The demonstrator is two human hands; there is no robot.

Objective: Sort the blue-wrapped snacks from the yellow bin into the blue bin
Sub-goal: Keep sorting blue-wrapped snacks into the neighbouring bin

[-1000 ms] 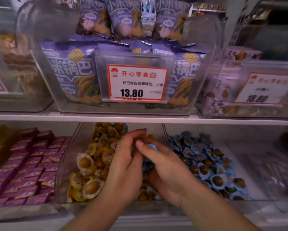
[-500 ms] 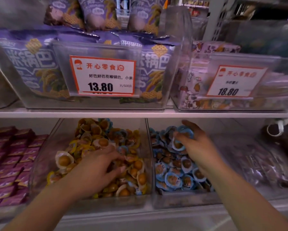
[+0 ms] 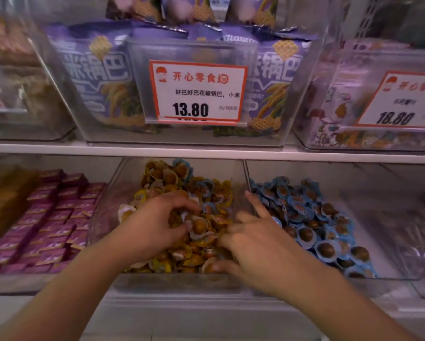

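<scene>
The yellow bin (image 3: 177, 283) is a clear tub of yellow-wrapped round snacks, with a few blue-wrapped snacks (image 3: 207, 190) mixed in near its back. To its right, the blue bin (image 3: 388, 274) holds a pile of blue-wrapped snacks (image 3: 305, 217). My left hand (image 3: 157, 225) lies on the yellow pile with its fingers bent down among the wrappers; whether they pinch one is hidden. My right hand (image 3: 258, 244), blurred by motion, hangs over the divider between the two bins. Its fingers are spread, reach into the yellow bin's right side and hold nothing.
A bin of small purple boxes (image 3: 49, 217) stands left of the yellow bin. The white shelf edge (image 3: 206, 152) runs just above, carrying tubs of purple snack bags (image 3: 95, 77) with price tags (image 3: 196, 94). A clear tub (image 3: 403, 230) sits at far right.
My right hand has swung from the back of the blue bin leftward to the yellow bin's right side, leaving its blue snack behind. My left hand has dug deeper into the yellow pile.
</scene>
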